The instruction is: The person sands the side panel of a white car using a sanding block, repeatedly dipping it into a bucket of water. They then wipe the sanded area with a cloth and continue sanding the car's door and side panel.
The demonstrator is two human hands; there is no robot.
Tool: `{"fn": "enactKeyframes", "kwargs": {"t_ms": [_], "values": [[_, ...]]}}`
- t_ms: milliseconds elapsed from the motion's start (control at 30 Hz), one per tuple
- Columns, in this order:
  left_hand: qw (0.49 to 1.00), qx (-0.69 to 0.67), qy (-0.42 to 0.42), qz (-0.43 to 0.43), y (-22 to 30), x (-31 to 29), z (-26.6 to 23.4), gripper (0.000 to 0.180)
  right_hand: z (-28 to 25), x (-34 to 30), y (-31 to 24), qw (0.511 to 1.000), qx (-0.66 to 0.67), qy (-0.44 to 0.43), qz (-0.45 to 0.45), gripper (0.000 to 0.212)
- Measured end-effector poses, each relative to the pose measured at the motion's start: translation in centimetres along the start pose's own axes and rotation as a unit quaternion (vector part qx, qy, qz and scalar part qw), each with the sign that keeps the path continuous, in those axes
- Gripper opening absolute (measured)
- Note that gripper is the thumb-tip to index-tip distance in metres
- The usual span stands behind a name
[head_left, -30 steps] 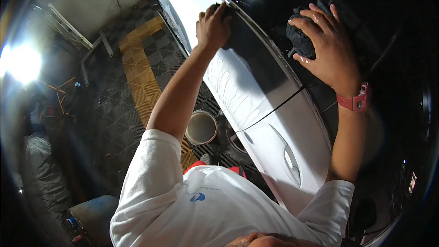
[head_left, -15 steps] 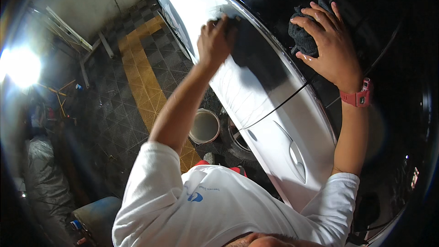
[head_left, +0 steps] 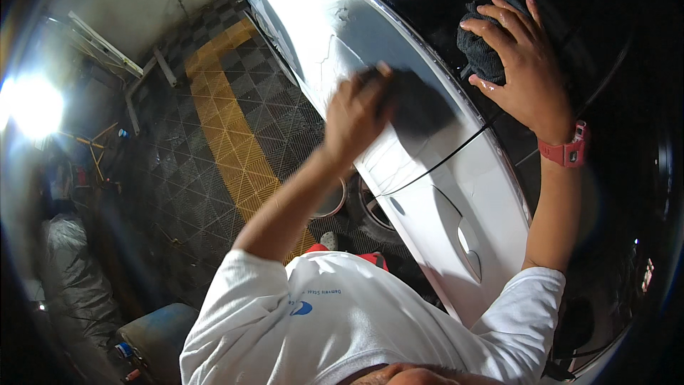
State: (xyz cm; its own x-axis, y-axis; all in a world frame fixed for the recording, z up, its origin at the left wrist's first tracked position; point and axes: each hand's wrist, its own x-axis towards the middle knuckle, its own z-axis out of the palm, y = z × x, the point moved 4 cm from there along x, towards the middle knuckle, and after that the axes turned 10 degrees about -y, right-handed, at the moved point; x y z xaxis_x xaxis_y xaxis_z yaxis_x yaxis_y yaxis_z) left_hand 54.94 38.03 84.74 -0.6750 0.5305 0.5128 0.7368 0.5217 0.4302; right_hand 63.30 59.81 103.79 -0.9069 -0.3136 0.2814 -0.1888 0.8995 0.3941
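My left hand (head_left: pixel 356 117) grips a dark pad (head_left: pixel 420 107) and presses it flat on the white car side panel (head_left: pixel 427 192). The pad lies just below the window edge. My right hand (head_left: pixel 524 60) rests with fingers spread on a dark cloth (head_left: pixel 476 46) bunched on the car's dark upper part. A red watch (head_left: pixel 566 151) sits on that wrist. A door handle recess (head_left: pixel 469 246) shows lower on the panel.
A white bucket (head_left: pixel 335 203) and a car wheel (head_left: pixel 370 214) sit below the panel by my feet. The floor is dark tile with a yellow strip (head_left: pixel 228 135). A bright lamp (head_left: pixel 32 107) glares at left, with clutter and a covered heap (head_left: pixel 71 278) nearby.
My left hand has slid the pad down along the white panel toward me, away from the car's far end. My right hand has stayed on the cloth.
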Motion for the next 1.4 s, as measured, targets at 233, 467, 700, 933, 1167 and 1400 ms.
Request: {"fn": "enactKeyframes", "kwargs": {"t_ms": [233,467,700,933,1167,1400], "values": [[0.985,0.112,0.052,-0.117,-9.7,5.9,-2.8,0.046,-0.3,0.8,-0.9,1.000,-0.007,0.011,-0.018,0.074],[0.994,0.003,-0.027,0.106,5.7,-3.0,-0.2,0.060,0.7,-0.6,0.1,1.000,0.010,0.015,-0.006,0.077],[0.992,0.108,0.056,-0.034,-6.5,6.9,-2.3,0.048,0.2,0.3,-0.7,0.997,0.019,0.064,-0.036,0.068],[0.975,0.147,-0.056,0.158,6.3,-1.4,0.7,0.058,1.2,-1.0,0.3,1.000,0.020,0.023,0.008,0.074],[0.992,0.111,-0.049,-0.040,-2.3,6.0,-0.1,0.054,0.9,-0.2,-0.3,0.999,0.028,0.031,-0.012,0.075],[0.991,0.118,-0.055,0.018,3.3,1.0,0.3,0.062,1.2,-0.7,0.0,0.996,0.009,0.090,-0.021,0.070]]}}
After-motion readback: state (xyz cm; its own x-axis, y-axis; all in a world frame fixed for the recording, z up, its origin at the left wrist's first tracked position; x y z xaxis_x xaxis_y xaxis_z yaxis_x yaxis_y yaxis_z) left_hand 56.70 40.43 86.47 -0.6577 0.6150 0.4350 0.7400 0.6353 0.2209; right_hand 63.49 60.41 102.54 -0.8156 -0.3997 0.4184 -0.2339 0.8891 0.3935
